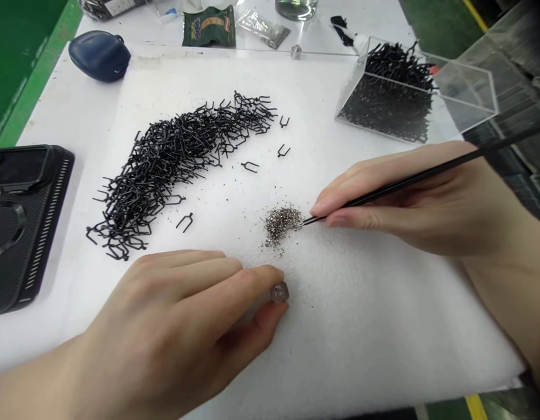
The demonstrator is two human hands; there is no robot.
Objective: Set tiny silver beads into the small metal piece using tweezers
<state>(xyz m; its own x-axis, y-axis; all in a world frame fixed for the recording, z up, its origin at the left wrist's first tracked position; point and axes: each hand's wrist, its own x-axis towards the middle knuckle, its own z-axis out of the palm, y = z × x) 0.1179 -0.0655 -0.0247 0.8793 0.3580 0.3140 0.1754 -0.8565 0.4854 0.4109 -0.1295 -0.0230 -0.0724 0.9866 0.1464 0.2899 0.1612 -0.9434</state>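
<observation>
My right hand (396, 198) holds slim black tweezers (410, 179) between thumb and fingers, their tips at the edge of a small heap of silvery granules (281, 224). My left hand (164, 315) pinches a small transparent faceted block (279, 292) at its fingertips, just below the heap. Both rest on a white foam sheet (361, 315). A long curved mass of tangled black wire clips (164, 169) lies left of the granules. Several separate two-pronged clips, like (284, 150), lie between the mass and the heap.
A transparent acrylic box (386, 99) of black clips stands at the back right. A phone in a black case (20, 227) lies at the left, a dark blue pouch (98, 55) behind. A green packet (208, 26) and a bag of silvery granules (263, 28) lie farther back.
</observation>
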